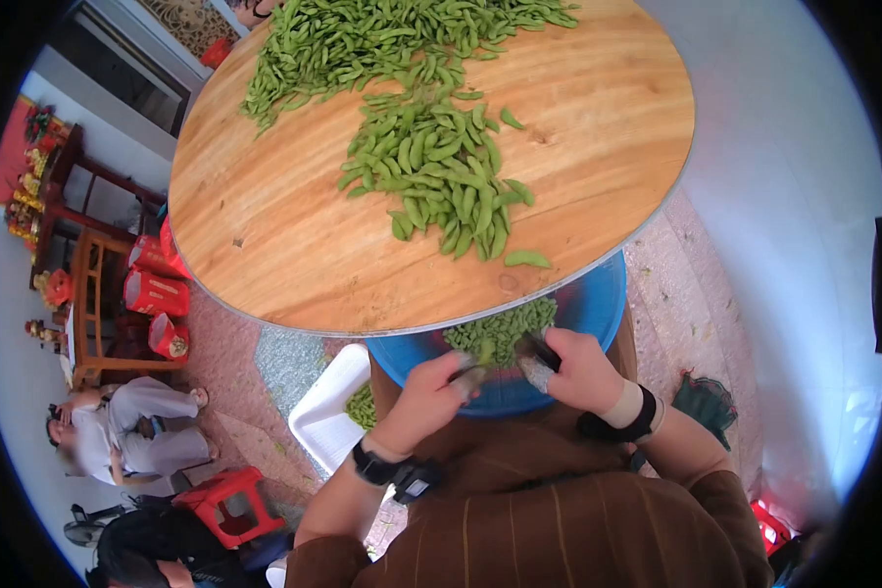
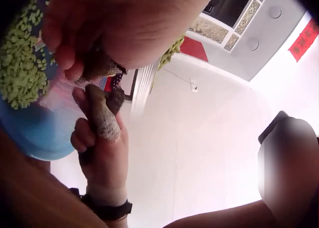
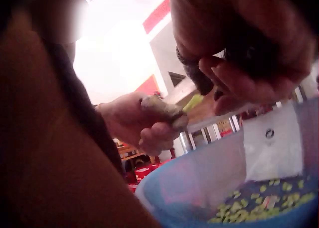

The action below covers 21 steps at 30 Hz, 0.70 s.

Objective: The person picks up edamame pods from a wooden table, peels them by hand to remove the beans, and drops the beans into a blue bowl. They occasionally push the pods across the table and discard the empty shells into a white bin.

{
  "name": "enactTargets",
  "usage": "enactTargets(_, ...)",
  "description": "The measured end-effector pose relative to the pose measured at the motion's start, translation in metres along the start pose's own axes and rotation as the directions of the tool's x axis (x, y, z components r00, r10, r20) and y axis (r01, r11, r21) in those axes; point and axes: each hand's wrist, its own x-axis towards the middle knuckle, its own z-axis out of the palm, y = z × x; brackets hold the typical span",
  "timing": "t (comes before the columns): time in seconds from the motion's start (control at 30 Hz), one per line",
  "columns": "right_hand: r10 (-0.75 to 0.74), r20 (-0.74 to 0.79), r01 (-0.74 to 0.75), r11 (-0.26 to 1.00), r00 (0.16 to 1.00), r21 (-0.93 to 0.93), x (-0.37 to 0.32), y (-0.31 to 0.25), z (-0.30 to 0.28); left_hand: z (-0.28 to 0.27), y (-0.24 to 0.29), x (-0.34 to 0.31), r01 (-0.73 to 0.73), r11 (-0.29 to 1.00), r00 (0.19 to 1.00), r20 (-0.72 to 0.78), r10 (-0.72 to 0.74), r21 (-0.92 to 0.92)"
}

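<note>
Over a blue basin [image 1: 610,306] of shelled green beans [image 1: 508,328], both hands work close together. My left hand [image 1: 423,397] pinches a green bean pod [image 3: 192,103] between thumb and fingers; its tip points toward the right hand. Facing it is my right hand [image 1: 586,372], with a speckled grey cover [image 2: 107,123] on the thumb and a dark cover on a finger. Its other fingers curl in toward the palm. Whether a pod piece sits between them, I cannot tell. The left thumb also wears a greyish cover [image 3: 160,108].
A round wooden table [image 1: 274,225] overhangs the basin, with heaps of unshelled pods [image 1: 421,162] on top. To the left stands a white crate [image 1: 328,407] with more green pods. Further left are a red stool [image 1: 230,505], red buckets [image 1: 157,292] and a seated person [image 1: 137,431].
</note>
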Motion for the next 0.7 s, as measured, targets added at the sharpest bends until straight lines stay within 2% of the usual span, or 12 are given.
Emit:
enactTargets(0.07,-0.141,0.002,0.139,0.974,0.990,-0.180,-0.002,-0.016,-0.014,-0.022,-0.006,-0.022,-0.013,0.994,0.994,-0.107,0.025,0.112)
enactTargets(0.13,-0.208,-0.094,0.185,0.959,0.974,-0.214,0.004,-0.036,-0.030,-0.051,-0.032,-0.043,0.051,0.866,0.973,-0.220,0.069,0.498)
enactTargets(0.17,-0.270,-0.190,0.219,0.943,0.944,-0.251,0.010,-0.042,-0.035,-0.061,-0.037,-0.054,0.236,0.635,0.963,-0.264,-0.052,0.736)
enactTargets(0.2,-0.263,-0.208,0.211,0.947,0.942,-0.243,0.019,-0.045,-0.038,-0.067,-0.040,-0.062,0.370,0.307,0.929,-0.342,-0.144,0.877)
enactTargets(0.23,-0.350,-0.251,0.260,0.907,0.902,-0.330,0.028,-0.048,-0.042,-0.067,-0.046,-0.067,0.362,0.294,0.932,-0.333,-0.145,0.885)
enactTargets(0.3,-0.428,-0.294,0.288,0.862,0.855,-0.416,0.044,-0.049,-0.045,-0.065,-0.065,-0.068,0.516,0.279,0.855,-0.508,-0.104,0.810)
enactTargets(0.33,-0.423,-0.239,0.279,0.840,0.874,-0.464,0.051,-0.047,-0.044,-0.062,-0.076,-0.061,0.424,0.414,0.873,-0.485,0.049,0.806)
enactTargets(0.4,-0.414,-0.181,0.274,0.814,0.892,-0.512,0.053,-0.051,-0.039,-0.051,-0.094,-0.039,0.319,0.855,0.792,-0.610,-0.003,0.409)
enactTargets(0.43,-0.365,-0.173,0.225,0.816,0.915,-0.533,0.053,-0.056,-0.036,-0.043,-0.094,-0.033,0.319,0.856,0.791,-0.612,-0.004,0.407)
enactTargets(0.47,-0.317,-0.161,0.181,0.812,0.935,-0.554,0.051,-0.061,-0.035,-0.034,-0.086,-0.024,0.225,0.970,0.798,-0.589,-0.130,0.091)
enactTargets(0.5,-0.321,-0.153,0.186,0.810,0.935,-0.556,0.049,-0.062,-0.035,-0.027,-0.083,-0.021,0.124,0.962,0.816,-0.526,-0.238,-0.243)
enactTargets(0.7,-0.361,-0.092,0.290,0.856,0.928,-0.428,0.016,-0.058,-0.041,-0.010,-0.087,-0.040,0.082,0.967,0.865,-0.466,-0.189,-0.239)
